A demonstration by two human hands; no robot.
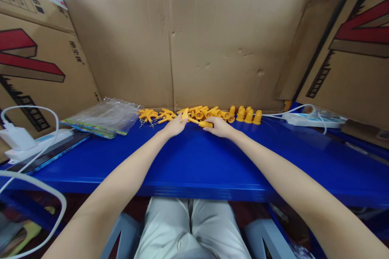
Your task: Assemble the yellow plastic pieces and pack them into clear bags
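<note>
Both my arms reach forward over a blue table (194, 162). My left hand (175, 126) is closed on a yellow claw-shaped plastic piece (184, 114). My right hand (219, 127) pinches a yellow tube-shaped piece (206, 124) that meets the claw piece between my hands. Just behind them lies a heap of yellow plastic parts (206, 112). Several claw pieces with small chains (152, 115) lie to the left of the heap, and a row of upright yellow caps (248, 115) stands to its right.
Cardboard walls (231, 48) enclose the back and both sides of the table. A clear plastic bag (106, 116) lies at the left, beside a white charger and cable (18, 137) and a dark tablet (48, 153). A white power strip (306, 120) sits at the right.
</note>
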